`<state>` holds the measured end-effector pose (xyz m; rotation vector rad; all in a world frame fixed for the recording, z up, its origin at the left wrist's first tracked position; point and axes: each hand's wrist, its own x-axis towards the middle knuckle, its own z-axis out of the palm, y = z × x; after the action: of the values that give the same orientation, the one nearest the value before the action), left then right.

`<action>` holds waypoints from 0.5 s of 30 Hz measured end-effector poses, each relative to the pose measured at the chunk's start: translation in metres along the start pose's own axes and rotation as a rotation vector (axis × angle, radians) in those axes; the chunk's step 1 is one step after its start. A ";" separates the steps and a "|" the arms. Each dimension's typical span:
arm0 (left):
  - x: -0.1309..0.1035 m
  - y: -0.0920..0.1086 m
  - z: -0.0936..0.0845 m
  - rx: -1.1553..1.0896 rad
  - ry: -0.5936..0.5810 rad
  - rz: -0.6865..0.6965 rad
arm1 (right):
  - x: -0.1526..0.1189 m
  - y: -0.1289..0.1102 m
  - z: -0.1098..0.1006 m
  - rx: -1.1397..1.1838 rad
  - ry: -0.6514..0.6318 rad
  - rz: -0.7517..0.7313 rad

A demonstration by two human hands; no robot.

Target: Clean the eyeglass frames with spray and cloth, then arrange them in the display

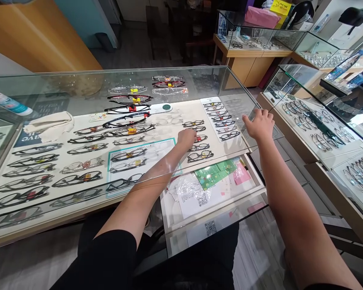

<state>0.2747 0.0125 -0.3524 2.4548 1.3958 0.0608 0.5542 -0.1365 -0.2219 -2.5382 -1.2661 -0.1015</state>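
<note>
My left hand: (pixel 186 139) reached in under the glass top of the display case (pixel 115 80), fingers curled down over the short column of glasses, fingertips touching the dark frame with a red tag (pixel 200 138); I cannot tell whether I have actually closed on it
Frame at my left hand: lies on the white case floor, just beyond and right of my knuckles, third down in its column
That column: five frames (pixel 196 139) counted, two above my fingertips, two below
My right hand: (pixel 259 124) lies flat on the outside of the glass near the case's right corner, fingers spread and a little bent, holding nothing
White tray: (pixel 206 101) one, under the glass between my two hands, just right of the column, with about seven frames in a row down it
Teal-bordered mat: (pixel 166 141) one, just left of my forearm, three frames on it
Rest of the floor: rows of frames well left of my hand, too many to count surely
Open drawer: (pixel 254 169) one, below my arms, holding a green sheet (pixel 214 173), a pink slip (pixel 241 175) and white printed papers
Cloth: (pixel 50 123) one, folded, on the glass far left
</note>
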 end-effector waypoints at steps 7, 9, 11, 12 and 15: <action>-0.001 0.000 -0.005 -0.003 -0.030 -0.014 | -0.002 -0.003 -0.004 -0.016 -0.020 0.012; 0.002 -0.001 -0.012 -0.012 -0.029 -0.024 | -0.002 -0.004 -0.005 -0.013 -0.018 0.013; 0.008 -0.001 -0.020 -0.027 -0.005 -0.042 | -0.002 -0.004 -0.005 -0.013 -0.014 0.012; 0.012 -0.001 -0.023 -0.035 0.011 -0.053 | -0.002 -0.004 -0.005 -0.014 -0.012 0.011; 0.028 0.001 -0.030 -0.057 0.048 -0.091 | -0.002 -0.005 -0.005 -0.016 -0.006 0.014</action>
<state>0.2849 0.0429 -0.3269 2.3551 1.5028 0.1379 0.5493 -0.1371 -0.2170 -2.5626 -1.2550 -0.1009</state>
